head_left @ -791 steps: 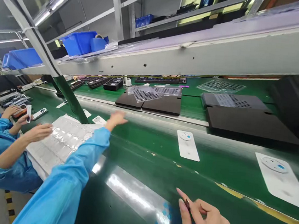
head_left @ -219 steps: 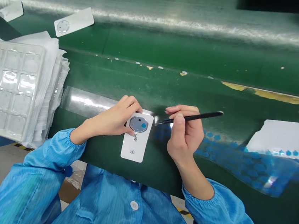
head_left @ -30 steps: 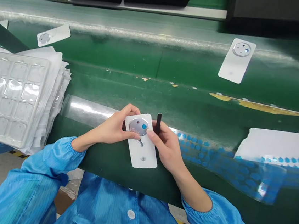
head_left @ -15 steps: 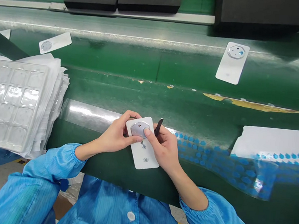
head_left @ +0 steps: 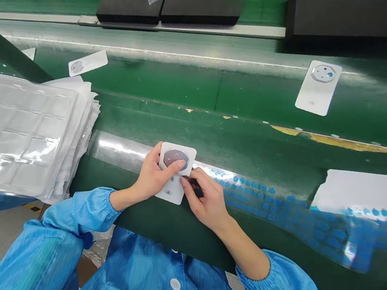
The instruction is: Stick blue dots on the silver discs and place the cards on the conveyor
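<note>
A white card-like plate [head_left: 186, 152] with a shiny grey disc near its top and small dark marks lower down is held near the bench's front edge. My left hand [head_left: 154, 174] grips its left side, the thumb lying on the disc. My right hand [head_left: 208, 197] is closed on a dark slim tool [head_left: 196, 188], whose end is at the plate's right side beside the left thumb. Whether the tool touches the plate is hard to tell. Beneath and to the right runs a clear strip with blue dots [head_left: 253, 195].
Clear compartment trays [head_left: 17, 145] lie on stacked white sheets at the left. Similar white plates lie farther back, one at left [head_left: 93, 61] and one at right [head_left: 316, 94]. Black blocks [head_left: 201, 3] stand along the far side. A white sheet [head_left: 365, 190] is at the right.
The plate is now more upright, and my right thumb has left its disc. The dark tool has swung from pointing up to lying toward the plate. The whole view has shifted slightly.
</note>
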Demonstrator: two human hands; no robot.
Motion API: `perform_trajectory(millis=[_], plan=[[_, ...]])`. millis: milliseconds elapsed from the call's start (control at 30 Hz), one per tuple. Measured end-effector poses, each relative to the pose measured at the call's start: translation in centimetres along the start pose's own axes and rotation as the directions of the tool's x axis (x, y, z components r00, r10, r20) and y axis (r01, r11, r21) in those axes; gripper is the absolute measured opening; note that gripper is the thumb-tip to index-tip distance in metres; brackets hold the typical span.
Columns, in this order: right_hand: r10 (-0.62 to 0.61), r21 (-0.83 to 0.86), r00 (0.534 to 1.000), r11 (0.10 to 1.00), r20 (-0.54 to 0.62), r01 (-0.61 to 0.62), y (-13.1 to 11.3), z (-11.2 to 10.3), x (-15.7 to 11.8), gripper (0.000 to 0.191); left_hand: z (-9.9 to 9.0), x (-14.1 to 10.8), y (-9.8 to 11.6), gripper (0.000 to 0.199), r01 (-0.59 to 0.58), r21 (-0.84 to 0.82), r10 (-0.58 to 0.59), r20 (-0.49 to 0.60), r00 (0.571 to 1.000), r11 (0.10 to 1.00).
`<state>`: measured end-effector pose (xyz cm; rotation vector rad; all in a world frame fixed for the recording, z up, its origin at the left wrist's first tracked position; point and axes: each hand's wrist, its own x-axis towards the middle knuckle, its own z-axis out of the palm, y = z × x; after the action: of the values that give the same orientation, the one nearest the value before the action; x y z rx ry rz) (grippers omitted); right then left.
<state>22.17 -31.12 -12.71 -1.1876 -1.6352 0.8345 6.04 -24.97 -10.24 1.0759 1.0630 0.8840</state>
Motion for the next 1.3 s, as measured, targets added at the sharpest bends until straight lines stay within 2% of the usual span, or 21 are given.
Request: perform_trajectory(millis=[200,367,933,1167,1300], plan=[[-0.013,0.016,1.0,1.0,-0.023,0.014,0.11,-0.15,0.04,0.014,-0.22,0.06,-0.05,0.039,-0.031,0.003,0.03,0.088,0.996,1.0],[-0.04,0.001,0.999,0.999,-0.009,0.04,-0.03,-0.13,0.12,0.014,-0.3,0.08,-0.21,0.041,0.0,-0.012,0.001,0.033,0.999,1.0],[-0.041,-0.029,0.999,0.999,0.024,0.042,0.18,0.05,0.02,0.013,-0.46,0.15,-0.18,0.043,-0.02,0.049,0.02,0.007,1.0,0.999],[-0.042,-0.042,0.999,0.998,0.013,0.042,0.23,-0.19,0.08,0.011,-0.38,0.5,-0.87,0.041,0.121,-0.116,-0.116,0.044,0.992,0.986],[-0.027,-0.027,0.999,0.999,0.036,0.028,0.2,0.11,-0.11,0.007,-0.39,0.41,-0.97,0.042,0.072,-0.2,-0.085,-0.054,0.995,0.977]])
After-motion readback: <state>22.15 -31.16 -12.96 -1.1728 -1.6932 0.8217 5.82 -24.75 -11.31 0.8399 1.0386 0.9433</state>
